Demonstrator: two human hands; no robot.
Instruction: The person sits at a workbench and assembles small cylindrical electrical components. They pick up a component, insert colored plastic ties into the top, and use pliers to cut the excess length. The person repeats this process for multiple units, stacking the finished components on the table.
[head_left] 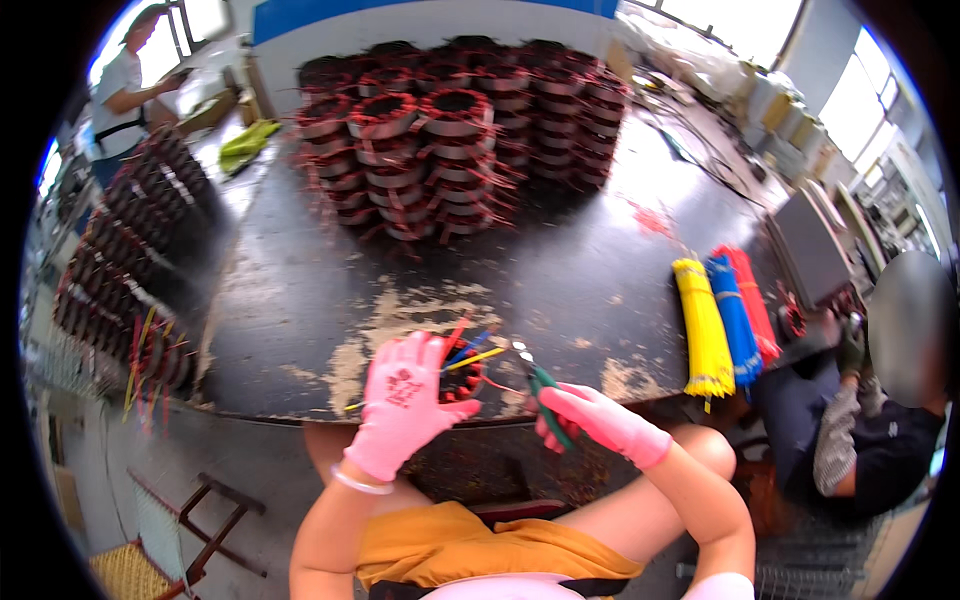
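My left hand (402, 400), in a pink glove, holds a small motor stator (467, 380) on the near edge of the table. Its fingers lie along the stator's left side, and the thumb is at the near side. Red, blue and yellow leads stick out of the stator by the fingers; the part under the palm is hidden. My right hand (598, 420), also gloved in pink, is closed round green-handled cutting pliers (543, 385). Their metal jaws point away from me, just right of the stator and apart from it. A thin red wire runs from the stator toward the pliers.
Tall stacks of stators (455, 150) stand at the table's far side; more stators (125, 250) are piled at left. Yellow (704, 325), blue (737, 320) and red wire bundles (752, 305) lie at right. One person sits at right, another stands far left.
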